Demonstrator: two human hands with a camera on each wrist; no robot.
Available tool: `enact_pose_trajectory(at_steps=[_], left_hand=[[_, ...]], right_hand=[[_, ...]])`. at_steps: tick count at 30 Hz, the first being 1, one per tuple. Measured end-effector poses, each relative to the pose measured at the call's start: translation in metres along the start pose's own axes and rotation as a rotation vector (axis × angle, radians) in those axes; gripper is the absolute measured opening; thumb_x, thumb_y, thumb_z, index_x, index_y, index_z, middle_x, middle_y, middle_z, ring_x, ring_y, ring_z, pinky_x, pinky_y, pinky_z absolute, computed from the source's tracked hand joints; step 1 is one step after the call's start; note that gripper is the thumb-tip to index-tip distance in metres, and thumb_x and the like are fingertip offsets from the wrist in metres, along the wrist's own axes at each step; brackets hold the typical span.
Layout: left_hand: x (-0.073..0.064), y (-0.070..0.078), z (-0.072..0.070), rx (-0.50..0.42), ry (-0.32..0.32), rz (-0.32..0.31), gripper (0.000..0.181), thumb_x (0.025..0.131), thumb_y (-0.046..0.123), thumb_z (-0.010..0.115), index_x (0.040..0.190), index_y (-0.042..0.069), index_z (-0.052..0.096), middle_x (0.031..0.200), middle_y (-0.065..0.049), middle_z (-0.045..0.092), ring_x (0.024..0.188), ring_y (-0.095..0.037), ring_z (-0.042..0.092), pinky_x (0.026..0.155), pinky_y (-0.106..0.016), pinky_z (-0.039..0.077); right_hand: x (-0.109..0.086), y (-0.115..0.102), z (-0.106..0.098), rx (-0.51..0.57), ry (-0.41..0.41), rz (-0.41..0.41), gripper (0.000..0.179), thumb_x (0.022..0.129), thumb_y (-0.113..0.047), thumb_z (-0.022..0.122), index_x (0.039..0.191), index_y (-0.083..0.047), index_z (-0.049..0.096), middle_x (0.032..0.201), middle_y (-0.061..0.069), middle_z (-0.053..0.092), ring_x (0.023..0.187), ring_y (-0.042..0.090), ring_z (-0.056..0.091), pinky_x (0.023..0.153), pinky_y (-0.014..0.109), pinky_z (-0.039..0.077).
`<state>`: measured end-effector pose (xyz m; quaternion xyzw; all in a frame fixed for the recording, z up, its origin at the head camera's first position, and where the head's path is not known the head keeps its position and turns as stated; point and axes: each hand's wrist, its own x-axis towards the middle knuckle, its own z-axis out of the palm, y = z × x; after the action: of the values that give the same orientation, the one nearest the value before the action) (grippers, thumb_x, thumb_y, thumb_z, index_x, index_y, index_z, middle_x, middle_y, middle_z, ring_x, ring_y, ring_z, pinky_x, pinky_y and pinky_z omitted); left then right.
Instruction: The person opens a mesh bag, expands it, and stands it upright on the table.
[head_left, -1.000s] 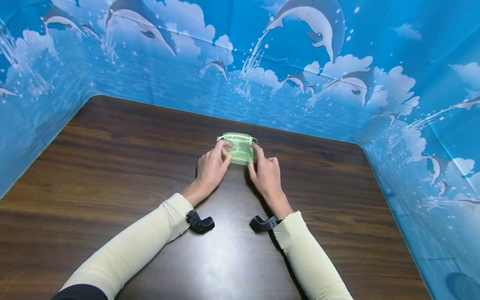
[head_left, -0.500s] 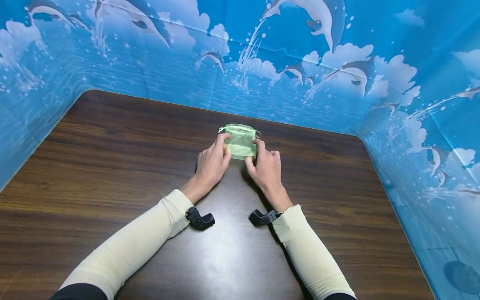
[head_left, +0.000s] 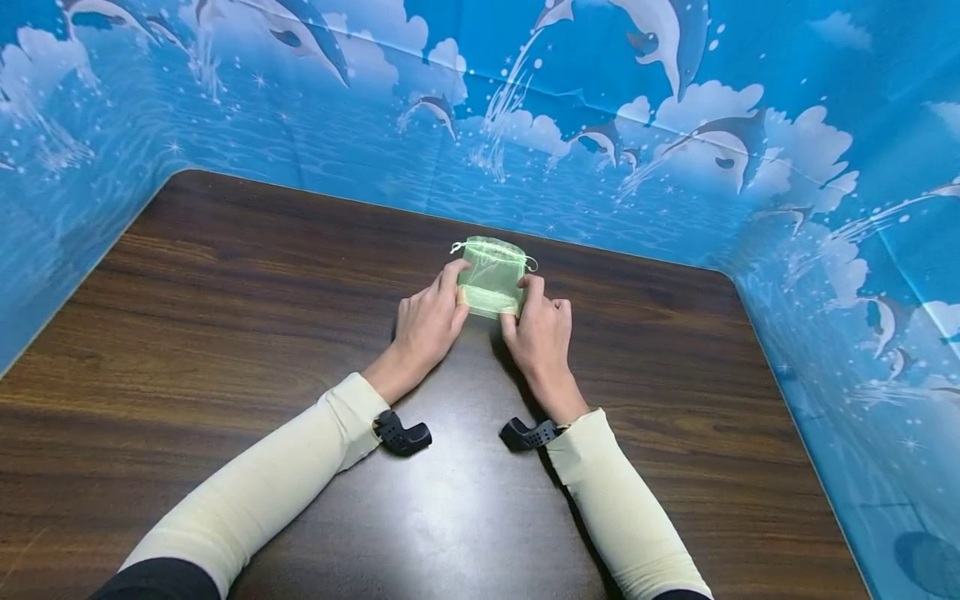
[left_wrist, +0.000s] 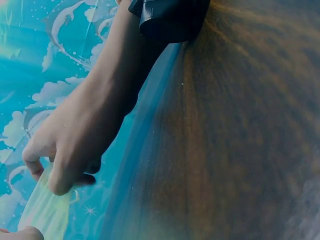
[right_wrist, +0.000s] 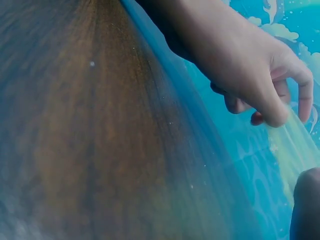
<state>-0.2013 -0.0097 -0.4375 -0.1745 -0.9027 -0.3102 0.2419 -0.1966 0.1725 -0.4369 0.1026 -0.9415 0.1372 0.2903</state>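
Note:
A sheer light-green drawstring pouch (head_left: 491, 277) is spread between both hands near the table's far side, its white cord loops sticking out at the two upper corners. My left hand (head_left: 429, 323) pinches its left edge between thumb and forefinger. Its right edge is pinched the same way by my right hand (head_left: 542, 335). In the left wrist view, the right hand (left_wrist: 75, 125) holds the pale pouch (left_wrist: 47, 210) from across. The right wrist view shows the left hand (right_wrist: 245, 60) gripping the pouch (right_wrist: 295, 150), with a fingertip at the lower right edge.
A dark wood-grain table (head_left: 225, 333) lies under the arms. Blue dolphin-print curtains (head_left: 360, 142) enclose its far and side edges. Black wrist cameras (head_left: 402, 433) sit on both wrists, over cream sleeves (head_left: 270, 483).
The pouch and both hands have shifted slightly up and to the right in the head view, which has also tilted a little. Both hands keep their hold on the pouch's sides.

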Motion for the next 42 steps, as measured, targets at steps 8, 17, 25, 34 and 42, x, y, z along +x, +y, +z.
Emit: enact_pose_trajectory(at_steps=[8,17,25,34,42], left_hand=[[0.0,-0.001,-0.001,-0.016,-0.023,0.006,0.048,0.1,0.009,0.059,0.146,0.012,0.045,0.09,-0.01,0.067,0.046,-0.02,0.045,0.044,-0.035,0.033],[-0.002,-0.003,0.002,-0.118,-0.142,-0.089,0.066,0.097,0.021,0.071,0.152,0.013,0.037,0.105,-0.002,0.064,0.052,-0.017,0.046,0.05,-0.034,0.035],[-0.001,-0.006,0.004,-0.205,-0.069,-0.099,0.059,0.095,0.01,0.064,0.149,0.015,0.041,0.12,-0.007,0.071,0.051,-0.018,0.046,0.05,-0.034,0.035],[0.001,-0.002,0.002,-0.109,-0.036,-0.141,0.053,0.1,0.012,0.061,0.149,0.014,0.041,0.109,-0.001,0.072,0.051,-0.02,0.05,0.049,-0.037,0.037],[-0.001,-0.015,-0.003,-0.44,-0.225,-0.102,0.064,0.1,0.027,0.066,0.154,0.017,0.034,0.13,-0.009,0.065,0.064,-0.015,0.056,0.057,-0.034,0.043]], right_hand=[[0.001,0.001,0.0,0.053,-0.058,0.009,0.037,0.101,-0.019,0.054,0.136,-0.006,0.05,0.063,0.009,0.062,0.055,0.027,0.055,0.079,0.047,0.043],[-0.002,0.005,0.0,0.059,0.004,0.022,0.035,0.098,-0.011,0.054,0.132,-0.004,0.052,0.061,0.008,0.057,0.052,0.025,0.048,0.076,0.046,0.043],[-0.001,0.005,-0.001,0.107,-0.027,0.031,0.043,0.1,-0.017,0.054,0.141,-0.006,0.051,0.068,0.008,0.06,0.055,0.024,0.048,0.08,0.046,0.042],[-0.001,0.004,-0.002,0.079,0.009,-0.061,0.039,0.091,-0.013,0.058,0.128,-0.004,0.054,0.051,0.005,0.05,0.045,0.022,0.04,0.077,0.048,0.044],[-0.002,0.012,0.0,0.119,0.005,-0.013,0.039,0.095,-0.01,0.057,0.133,-0.003,0.052,0.055,0.006,0.049,0.047,0.022,0.037,0.077,0.047,0.043]])
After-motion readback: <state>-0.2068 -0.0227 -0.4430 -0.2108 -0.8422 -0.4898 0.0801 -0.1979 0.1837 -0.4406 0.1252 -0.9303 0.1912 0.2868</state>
